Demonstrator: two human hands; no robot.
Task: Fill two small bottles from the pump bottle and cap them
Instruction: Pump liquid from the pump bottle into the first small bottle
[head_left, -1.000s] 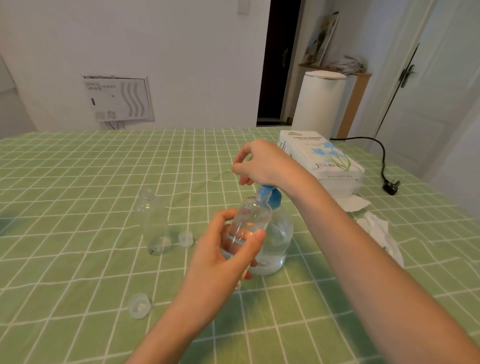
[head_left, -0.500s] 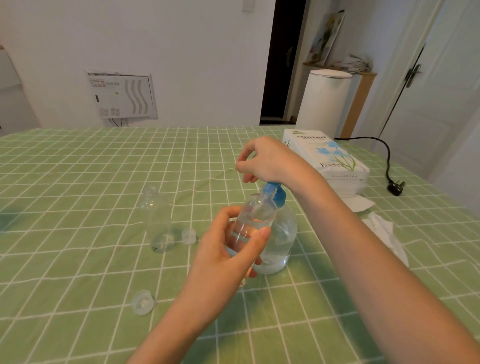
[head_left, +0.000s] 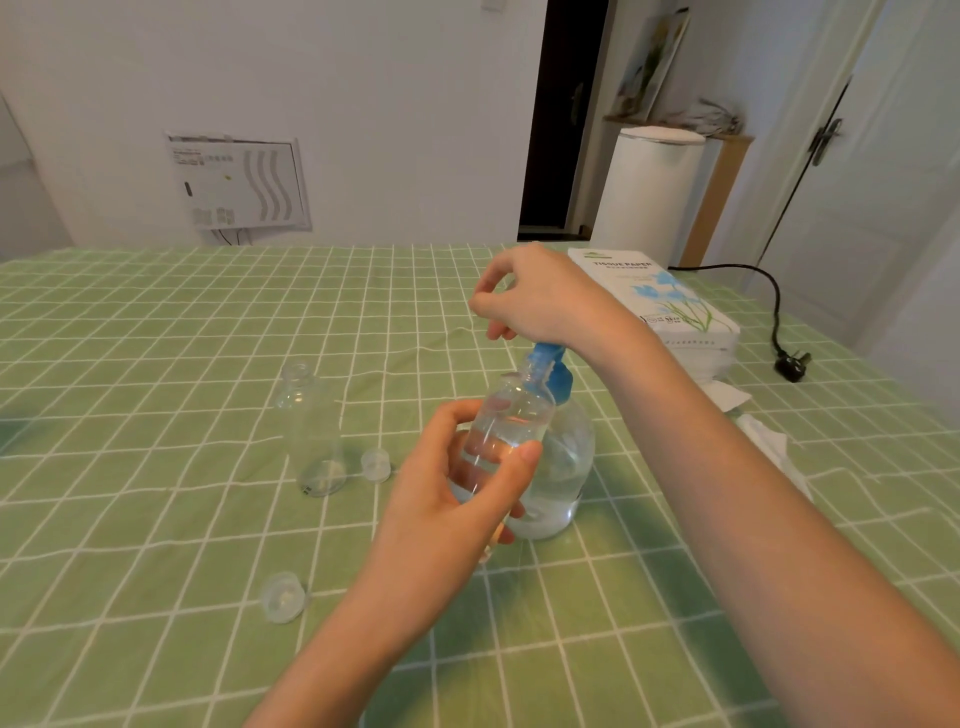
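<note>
A person stands at a bench (head_left: 156, 338) covered in green checked cloth, filling a small bottle. At the centre of the view stands the clear pump bottle (head_left: 563, 467), partly full of clear liquid. The right hand (head_left: 535, 304) sits on its blue pump head (head_left: 543, 358), fingers curled in and thumb meeting forefinger with nothing seen between them. It looks placed to press the pump down.

The left hand (head_left: 452, 499) grips a small bottle (head_left: 511, 421), thumb on the near side and fingers round the far side. It holds the bottle off the bench and tilted, so that its open neck meets the pump spout and catches what comes out. Clear liquid shows inside, roughly to the middle, so this first fill seems under way rather than done.

At nine o'clock from the pump bottle the second small bottle (head_left: 311, 431) stands upright, open and apparently empty, waiting its turn. One cap (head_left: 375, 464) lies just beside its base. The other cap (head_left: 282, 596) lies apart at seven o'clock, nearer the person. Neither bottle is capped yet.

A tissue box (head_left: 660, 301) sits at one o'clock, probably for spills.
</note>
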